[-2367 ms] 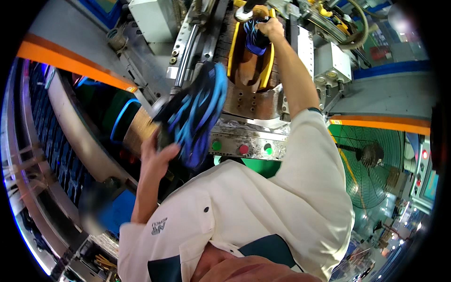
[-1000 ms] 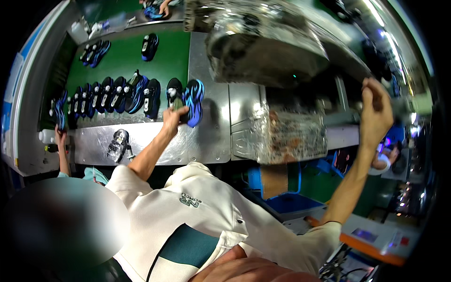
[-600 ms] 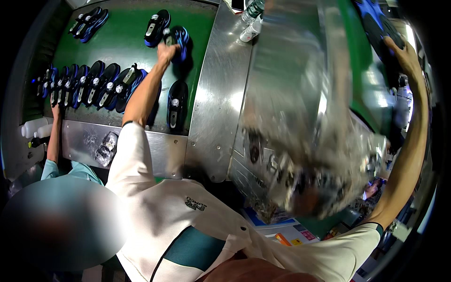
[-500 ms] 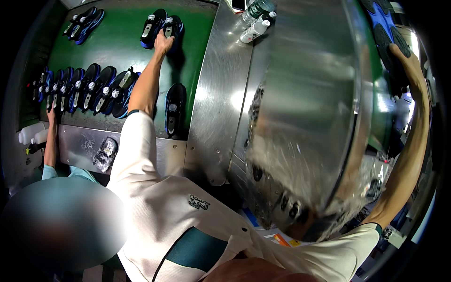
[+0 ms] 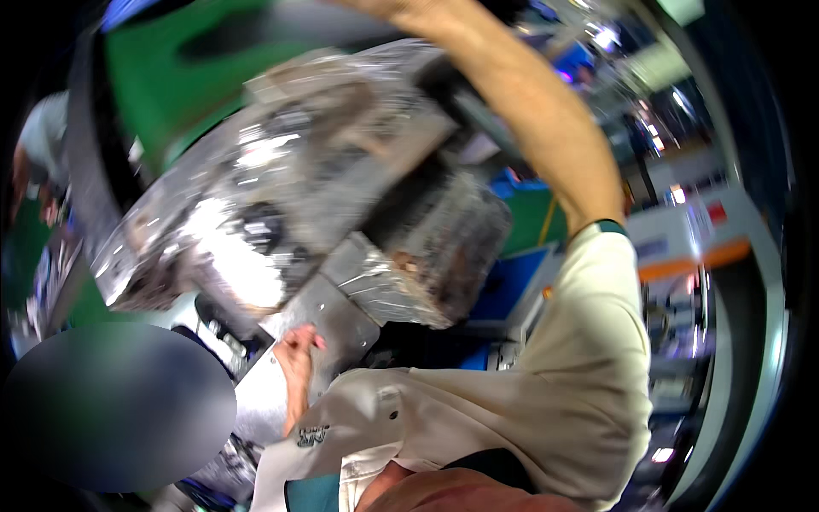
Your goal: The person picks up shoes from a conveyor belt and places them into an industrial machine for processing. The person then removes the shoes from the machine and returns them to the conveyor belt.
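Observation:
My right arm reaches up across the view, and my right hand (image 5: pixel 380 5) is cut off by the top edge and smeared by motion. Its fingers do not show. Beside it, a long dark blurred shape (image 5: pixel 256 30) lies over the green surface (image 5: pixel 158 94); whether it is a shoe or a shadow I cannot tell. My left hand (image 5: pixel 295 346) is low in front of my chest, near a metal plate (image 5: pixel 337 328). Its fingers are loosely bent and partly apart, with nothing visible in them.
A large machine housing wrapped in clear plastic (image 5: pixel 316 162) fills the middle. Below its right part is another plastic-covered block (image 5: pixel 444 247). Another person (image 5: pixel 43 141) in a light top stands at the far left. A pale cabinet with an orange strip (image 5: pixel 695 258) stands on the right.
My view has swung to the right. My left hand has come off the shoe and back near my body. My right hand, earlier on a blue-and-black shoe, now appears at the top edge.

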### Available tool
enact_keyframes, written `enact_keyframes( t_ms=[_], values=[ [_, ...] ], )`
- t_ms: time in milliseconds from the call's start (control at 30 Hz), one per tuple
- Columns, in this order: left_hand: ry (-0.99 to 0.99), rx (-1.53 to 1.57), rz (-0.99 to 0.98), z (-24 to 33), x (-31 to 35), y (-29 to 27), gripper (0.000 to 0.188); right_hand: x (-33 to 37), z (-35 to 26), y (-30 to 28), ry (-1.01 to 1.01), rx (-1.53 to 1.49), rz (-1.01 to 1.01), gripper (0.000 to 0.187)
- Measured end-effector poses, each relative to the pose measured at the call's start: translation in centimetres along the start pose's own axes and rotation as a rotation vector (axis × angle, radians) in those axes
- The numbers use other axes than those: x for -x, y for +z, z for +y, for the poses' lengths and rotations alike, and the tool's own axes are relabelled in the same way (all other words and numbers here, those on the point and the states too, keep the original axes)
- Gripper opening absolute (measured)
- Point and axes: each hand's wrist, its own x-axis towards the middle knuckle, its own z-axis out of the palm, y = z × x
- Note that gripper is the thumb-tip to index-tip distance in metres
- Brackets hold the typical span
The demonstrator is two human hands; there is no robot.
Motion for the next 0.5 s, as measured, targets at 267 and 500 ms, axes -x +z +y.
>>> enact_keyframes(
  t_ms=[267, 500],
  values=[
    [-0.122, 0.402, -1.444, 10.0, 8.1, 16.9, 0.077, 13.0, -8.0, -27.2, -0.043, 0.407, 0.042, 0.041],
    [-0.801, 0.483, -1.832, 6.9, 21.7, 29.0, 0.082, 28.9, -26.2, -44.4, 0.606, 0.797, -0.409, 0.040]
  ],
)
